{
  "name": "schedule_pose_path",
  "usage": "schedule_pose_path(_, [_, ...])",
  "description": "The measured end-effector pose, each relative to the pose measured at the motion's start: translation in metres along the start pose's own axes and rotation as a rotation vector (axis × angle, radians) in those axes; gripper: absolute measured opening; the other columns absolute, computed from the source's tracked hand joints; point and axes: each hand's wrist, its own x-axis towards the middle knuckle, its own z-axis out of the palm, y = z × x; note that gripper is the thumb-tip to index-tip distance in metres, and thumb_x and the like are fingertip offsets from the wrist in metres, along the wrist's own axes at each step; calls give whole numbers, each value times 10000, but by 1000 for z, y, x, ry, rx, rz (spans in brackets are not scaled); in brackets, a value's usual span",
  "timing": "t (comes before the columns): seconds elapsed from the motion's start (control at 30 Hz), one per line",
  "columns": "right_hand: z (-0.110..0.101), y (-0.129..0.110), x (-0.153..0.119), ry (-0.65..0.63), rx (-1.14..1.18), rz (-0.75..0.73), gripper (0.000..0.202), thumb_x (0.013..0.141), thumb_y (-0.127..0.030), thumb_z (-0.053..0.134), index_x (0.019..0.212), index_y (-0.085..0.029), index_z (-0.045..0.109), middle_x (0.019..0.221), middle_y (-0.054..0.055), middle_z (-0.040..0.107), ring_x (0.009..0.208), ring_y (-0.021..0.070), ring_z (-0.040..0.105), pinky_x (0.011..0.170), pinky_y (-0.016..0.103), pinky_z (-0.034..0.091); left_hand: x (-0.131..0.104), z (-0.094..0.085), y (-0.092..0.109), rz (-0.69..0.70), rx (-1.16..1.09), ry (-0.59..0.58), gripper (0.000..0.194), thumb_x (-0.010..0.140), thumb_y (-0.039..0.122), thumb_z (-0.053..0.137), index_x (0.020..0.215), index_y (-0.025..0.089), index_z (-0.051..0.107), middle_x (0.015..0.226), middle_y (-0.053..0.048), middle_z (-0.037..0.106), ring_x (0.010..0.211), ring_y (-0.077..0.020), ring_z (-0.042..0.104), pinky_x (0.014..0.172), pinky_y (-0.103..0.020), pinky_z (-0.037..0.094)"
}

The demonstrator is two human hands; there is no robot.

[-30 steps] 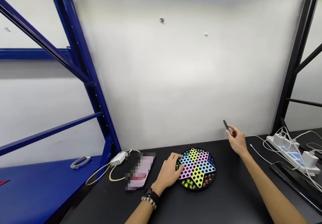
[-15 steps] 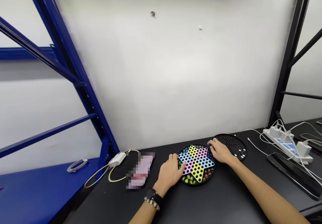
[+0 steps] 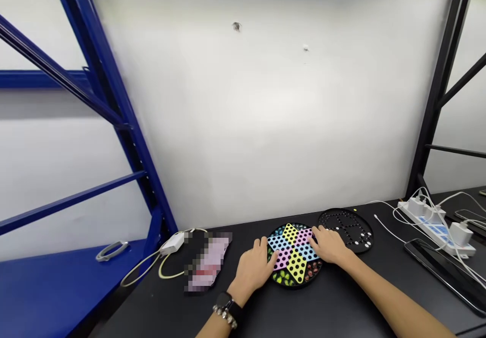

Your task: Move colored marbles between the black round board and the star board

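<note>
A round Chinese checkers board (image 3: 296, 265) lies flat on the black table, with a star of yellow, pink and blue points. Coloured pieces show in its rim pockets, green at the front left and red at the front right. My left hand (image 3: 252, 263) grips the board's left edge, thumb over a pink point and fingers along the rim. On the other side my right hand (image 3: 329, 245) holds the right edge, its thumb and fingertips over the pink and blue points. The undersides of both hands are hidden. A watch (image 3: 229, 305) and a bead bracelet circle my left wrist.
A second round black board (image 3: 347, 225) with some white pieces lies behind my right hand. To the right are a power strip (image 3: 436, 229) with chargers and cables, and a black phone (image 3: 442, 272). A partly blurred pinkish phone (image 3: 212, 262) and a white adapter (image 3: 172, 243) lie left.
My right hand has shifted left and nearer, from between the two boards onto the star board's right edge. My left hand stays at the left edge. The view has tilted slightly.
</note>
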Motion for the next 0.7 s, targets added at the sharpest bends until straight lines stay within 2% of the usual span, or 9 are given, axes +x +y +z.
schedule_pose_path(0.3, [4,1,3,11,3,-43,397,1027,-312,290,1115,-168,649,1101,134,671,900,236,687,770,304,449,1,1,-2,6,-34,-18,451,998,413,284,1290,128,477,1195,-172,604,1006,-318,679,795,-381,487])
schedule_pose_path(0.5, [4,5,3,46,57,-54,466,1018,-348,319,880,-182,732,995,110,723,916,215,680,813,289,424,0,-3,0,-12,-31,-52,452,1003,433,279,1286,136,468,1186,-172,642,1000,-330,685,790,-388,484])
schedule_pose_path(0.7, [7,7,3,80,53,-27,429,956,-322,419,719,-195,753,860,102,761,813,210,693,736,269,408,0,-4,0,-14,-44,-66,444,1000,443,295,1288,145,454,1166,-174,682,1028,-340,683,801,-396,482])
